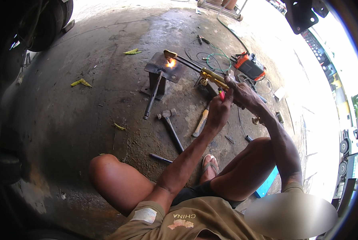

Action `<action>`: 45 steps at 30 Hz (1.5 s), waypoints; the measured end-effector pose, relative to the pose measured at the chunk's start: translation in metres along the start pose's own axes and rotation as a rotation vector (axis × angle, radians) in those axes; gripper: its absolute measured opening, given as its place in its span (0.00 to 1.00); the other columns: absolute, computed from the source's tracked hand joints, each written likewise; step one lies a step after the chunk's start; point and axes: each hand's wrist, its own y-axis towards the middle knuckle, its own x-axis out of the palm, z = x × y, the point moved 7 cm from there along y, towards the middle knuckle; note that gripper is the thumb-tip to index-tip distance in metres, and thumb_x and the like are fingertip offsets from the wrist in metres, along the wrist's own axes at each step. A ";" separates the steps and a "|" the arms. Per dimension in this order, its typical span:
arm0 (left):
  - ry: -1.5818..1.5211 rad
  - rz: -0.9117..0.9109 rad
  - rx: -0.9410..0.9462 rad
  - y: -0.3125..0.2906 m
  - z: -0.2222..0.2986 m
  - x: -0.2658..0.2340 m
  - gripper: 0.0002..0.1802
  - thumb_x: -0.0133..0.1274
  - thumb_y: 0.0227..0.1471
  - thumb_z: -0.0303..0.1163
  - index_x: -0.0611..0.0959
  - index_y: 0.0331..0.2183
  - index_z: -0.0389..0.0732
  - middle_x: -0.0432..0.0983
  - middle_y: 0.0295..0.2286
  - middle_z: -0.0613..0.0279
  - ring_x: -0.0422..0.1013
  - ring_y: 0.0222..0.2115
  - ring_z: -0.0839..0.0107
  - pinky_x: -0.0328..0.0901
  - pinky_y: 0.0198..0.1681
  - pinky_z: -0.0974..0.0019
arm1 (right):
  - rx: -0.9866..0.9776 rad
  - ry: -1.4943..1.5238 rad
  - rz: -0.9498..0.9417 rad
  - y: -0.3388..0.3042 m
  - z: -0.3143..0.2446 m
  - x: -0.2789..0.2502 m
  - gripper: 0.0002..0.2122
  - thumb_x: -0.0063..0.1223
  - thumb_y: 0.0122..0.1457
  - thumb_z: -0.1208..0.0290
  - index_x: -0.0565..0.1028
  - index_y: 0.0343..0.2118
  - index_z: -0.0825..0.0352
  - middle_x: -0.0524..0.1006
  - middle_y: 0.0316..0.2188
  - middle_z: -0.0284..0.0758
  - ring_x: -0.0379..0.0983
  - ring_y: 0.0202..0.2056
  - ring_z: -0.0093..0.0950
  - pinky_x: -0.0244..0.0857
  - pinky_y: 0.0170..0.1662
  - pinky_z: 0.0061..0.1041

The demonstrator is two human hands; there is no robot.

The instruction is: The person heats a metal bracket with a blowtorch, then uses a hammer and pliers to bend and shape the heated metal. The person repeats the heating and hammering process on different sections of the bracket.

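My right hand (pixel 245 95) is closed round the rear of a brass cutting torch (pixel 212 76), whose long twin tubes reach away to an angled head. Under that head, a bright orange glow (pixel 170 63) burns at a dark steel plate (pixel 175 73) with holes, on top of a metal stand (pixel 153 83). A metal rod (pixel 152 98) slants from the plate's near edge toward me. Just below the torch body, my left hand (pixel 219 111) is closed, and a small bright red object (pixel 222 94) sticks up from it. Its exact kind is unclear.
On the ground nearer me lie a hammer (pixel 171 130), a wooden-handled tool (pixel 202 122) and a short dark bar (pixel 160 157). An orange and black machine (pixel 250 66) stands beyond the hands, among loose cables and a green cord (pixel 216 56). Wheels (pixel 51 26) rise at the far left.
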 end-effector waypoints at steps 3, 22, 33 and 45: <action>-0.027 0.025 0.026 0.000 -0.007 0.001 0.35 0.42 0.66 0.56 0.79 0.27 0.31 0.68 0.16 0.68 0.61 0.20 0.79 0.55 0.23 0.63 | -0.003 -0.020 -0.006 -0.001 0.002 -0.001 0.42 0.31 0.57 0.23 0.76 0.21 0.65 0.66 0.13 0.26 0.62 0.16 0.19 0.54 0.20 0.27; 0.103 -0.006 -0.064 -0.013 0.005 0.009 0.31 0.41 0.67 0.56 0.78 0.29 0.35 0.65 0.20 0.73 0.57 0.22 0.81 0.53 0.25 0.68 | -0.005 -0.004 -0.017 -0.017 0.002 -0.005 0.42 0.33 0.56 0.23 0.77 0.21 0.66 0.66 0.13 0.26 0.61 0.17 0.19 0.54 0.21 0.26; 0.070 0.009 -0.040 -0.017 0.017 0.010 0.32 0.41 0.66 0.55 0.77 0.27 0.35 0.65 0.19 0.69 0.59 0.22 0.78 0.54 0.25 0.65 | -0.004 0.032 -0.034 -0.016 0.003 -0.004 0.41 0.33 0.57 0.23 0.77 0.21 0.65 0.66 0.13 0.26 0.60 0.17 0.18 0.52 0.20 0.26; 0.130 0.020 -0.042 -0.014 0.012 0.009 0.35 0.41 0.66 0.55 0.78 0.29 0.29 0.72 0.17 0.58 0.66 0.21 0.74 0.60 0.25 0.58 | -0.008 0.002 -0.036 -0.015 0.006 -0.005 0.41 0.32 0.57 0.23 0.78 0.22 0.65 0.66 0.13 0.26 0.61 0.17 0.18 0.52 0.20 0.25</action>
